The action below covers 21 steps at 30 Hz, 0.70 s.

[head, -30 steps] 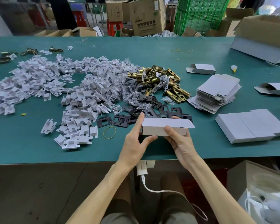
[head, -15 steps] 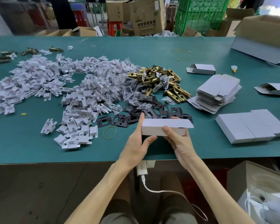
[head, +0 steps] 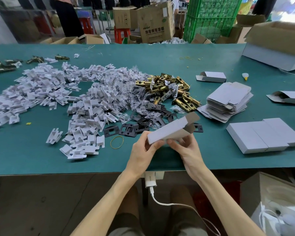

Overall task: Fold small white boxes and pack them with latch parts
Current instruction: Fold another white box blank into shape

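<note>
left hand (head: 140,152): thumb and fingers curled, pinching the near end of the white box (head: 169,131)
right hand (head: 188,150): fingers curled under the box, thumb on its near side, gripping
box position: held in the air over the near table (head: 41,159) edge, tilted, far end higher
box state: body squared up, far end flap (head: 192,117) open; near end hidden by the fingers; contents can't be seen
current step (guess): still folding, nothing packed in this one yet
done: three closed boxes (head: 262,136) side by side to the right
half done: two opened boxes (head: 211,77) (head: 288,97) lying further back
left to fold: thick stack of flat blanks (head: 228,101), so a lot remains
left to pack: heap of brass latches (head: 169,89), black strike plates (head: 143,123) just beyond the box, screw bags (head: 134,94), big spread of white inserts (head: 58,96)
progress call: early, parts piles far outweigh the finished boxes
</note>
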Available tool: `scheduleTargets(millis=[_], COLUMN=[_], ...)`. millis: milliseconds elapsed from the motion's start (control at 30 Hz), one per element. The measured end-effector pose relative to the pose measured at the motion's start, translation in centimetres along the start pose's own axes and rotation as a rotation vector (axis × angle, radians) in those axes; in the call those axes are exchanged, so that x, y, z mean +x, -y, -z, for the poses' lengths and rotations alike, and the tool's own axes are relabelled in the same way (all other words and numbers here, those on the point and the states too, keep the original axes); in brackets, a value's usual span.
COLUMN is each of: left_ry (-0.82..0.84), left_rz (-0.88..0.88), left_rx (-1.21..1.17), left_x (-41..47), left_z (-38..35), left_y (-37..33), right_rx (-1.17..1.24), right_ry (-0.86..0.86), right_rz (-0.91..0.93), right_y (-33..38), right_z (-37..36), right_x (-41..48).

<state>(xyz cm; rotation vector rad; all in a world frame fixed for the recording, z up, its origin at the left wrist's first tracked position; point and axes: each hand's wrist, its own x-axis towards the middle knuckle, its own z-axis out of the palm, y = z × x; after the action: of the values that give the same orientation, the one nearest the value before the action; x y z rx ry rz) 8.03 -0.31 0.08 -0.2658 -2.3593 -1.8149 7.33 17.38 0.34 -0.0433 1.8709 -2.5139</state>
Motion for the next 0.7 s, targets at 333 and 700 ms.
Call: scheduleTargets(millis=[333, 700], left_ry=[0.124, 0.246], left_rz=[-0.005, 0.014], left_rx=[-0.027, -0.059], left_x=[1.2, 2.6], left_z=[1.8, 2.8], left_y=[-0.6, 0.1], right_rx=[-0.222, -0.378], right_ry=[0.025, 0.084], right_rz=[0.118, 0.151], right_y=[0.2, 0.1], right_z=[-0.4, -0.8], right_x=[-0.2, -0.3])
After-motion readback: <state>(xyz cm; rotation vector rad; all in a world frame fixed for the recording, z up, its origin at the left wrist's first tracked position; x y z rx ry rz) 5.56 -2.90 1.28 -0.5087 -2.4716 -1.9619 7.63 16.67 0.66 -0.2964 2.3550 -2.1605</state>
